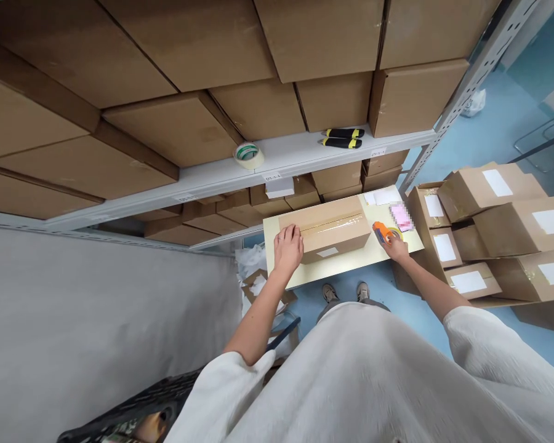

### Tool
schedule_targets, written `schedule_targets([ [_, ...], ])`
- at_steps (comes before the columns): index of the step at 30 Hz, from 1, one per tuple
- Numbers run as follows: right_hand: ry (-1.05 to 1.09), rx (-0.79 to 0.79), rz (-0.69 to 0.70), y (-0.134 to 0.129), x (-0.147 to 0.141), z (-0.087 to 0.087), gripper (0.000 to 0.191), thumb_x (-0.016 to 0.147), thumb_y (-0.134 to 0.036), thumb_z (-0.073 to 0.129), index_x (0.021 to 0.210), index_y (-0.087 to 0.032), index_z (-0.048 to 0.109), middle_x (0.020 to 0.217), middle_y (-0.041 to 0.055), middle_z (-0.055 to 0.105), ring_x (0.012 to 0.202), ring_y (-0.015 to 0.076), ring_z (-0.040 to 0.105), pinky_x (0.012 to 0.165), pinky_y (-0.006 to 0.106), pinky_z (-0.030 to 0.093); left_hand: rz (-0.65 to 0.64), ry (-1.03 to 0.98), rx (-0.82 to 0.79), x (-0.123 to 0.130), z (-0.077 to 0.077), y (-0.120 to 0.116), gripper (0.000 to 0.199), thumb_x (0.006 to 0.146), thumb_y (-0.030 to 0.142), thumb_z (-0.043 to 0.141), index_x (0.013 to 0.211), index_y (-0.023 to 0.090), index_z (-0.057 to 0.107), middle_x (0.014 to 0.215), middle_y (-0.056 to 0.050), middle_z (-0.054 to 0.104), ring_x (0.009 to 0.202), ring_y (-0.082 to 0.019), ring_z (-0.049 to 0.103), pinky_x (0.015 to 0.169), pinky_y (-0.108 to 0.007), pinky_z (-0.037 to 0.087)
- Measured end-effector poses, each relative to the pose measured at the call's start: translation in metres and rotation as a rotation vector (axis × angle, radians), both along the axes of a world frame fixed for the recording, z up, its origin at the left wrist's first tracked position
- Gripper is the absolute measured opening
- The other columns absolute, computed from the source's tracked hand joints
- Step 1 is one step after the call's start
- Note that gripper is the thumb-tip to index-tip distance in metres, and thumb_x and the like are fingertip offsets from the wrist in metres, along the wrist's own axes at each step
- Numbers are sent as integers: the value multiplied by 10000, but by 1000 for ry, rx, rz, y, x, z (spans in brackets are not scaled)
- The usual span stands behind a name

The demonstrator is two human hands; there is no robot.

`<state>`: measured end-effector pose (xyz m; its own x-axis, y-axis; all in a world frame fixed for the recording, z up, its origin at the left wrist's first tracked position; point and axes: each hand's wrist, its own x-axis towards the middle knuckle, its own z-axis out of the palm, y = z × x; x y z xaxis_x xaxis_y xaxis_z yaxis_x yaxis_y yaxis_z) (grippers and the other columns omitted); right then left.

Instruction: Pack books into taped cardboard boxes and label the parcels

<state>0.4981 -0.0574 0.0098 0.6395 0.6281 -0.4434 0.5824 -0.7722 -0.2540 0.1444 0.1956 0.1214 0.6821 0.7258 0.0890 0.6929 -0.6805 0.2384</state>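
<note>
A closed cardboard box (335,224) lies on a pale yellow table (305,278). Clear tape runs along part of its top seam, and a white label is on its near side. My left hand (289,249) rests on the box's left end, fingers over the top edge, with nothing gripped. To the right of the box, my right hand (396,247) is closed around an orange tape dispenser (381,232) with a yellowish roll, held over the table's right part.
White papers (382,195) and a blurred pink item (401,216) lie at the table's far right. Labelled boxes (477,280) stand to the right. Behind, a shelf (295,147) holds boxes, a tape roll (248,155) and two cutters (342,143).
</note>
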Motion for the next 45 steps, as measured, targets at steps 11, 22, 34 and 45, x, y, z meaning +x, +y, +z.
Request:
schedule_targets([
  [11, -51, -84, 54, 13, 6, 14, 344, 999, -337, 504, 1238, -163, 680, 1206, 194, 741, 1217, 374, 647, 1076, 534, 413, 18, 21, -7, 1, 5, -1, 516, 1094, 300, 404, 1540, 168, 629, 1541, -202, 639, 1408, -392, 557, 1169, -553, 416],
  [22, 456, 557, -31, 3, 69, 183, 480, 851, -643, 722, 1117, -244, 743, 1111, 86, 791, 1067, 302, 723, 1008, 474, 593, 11, -80, 2, 3, 0, 3, 480, 1089, 285, 442, 1502, 191, 668, 1506, -188, 665, 1387, -385, 562, 1156, -545, 431],
  [34, 802, 315, 378, 158, 8, 280, 462, 879, -502, 844, 1265, -254, 793, 1267, 80, 777, 1103, 281, 738, 919, 444, 707, -6, -172, -19, 5, 0, 3, 463, 1083, 267, 463, 1483, 201, 686, 1491, -171, 674, 1369, -363, 572, 1152, -529, 427],
  [45, 565, 121, 562, 207, -24, 251, 344, 957, -445, 671, 1189, -213, 774, 1197, 93, 799, 999, 253, 727, 798, 332, 649, -8, -252, -90, 3, 3, -1, 479, 1075, 265, 470, 1501, 204, 680, 1496, -180, 665, 1381, -373, 558, 1205, -558, 373],
])
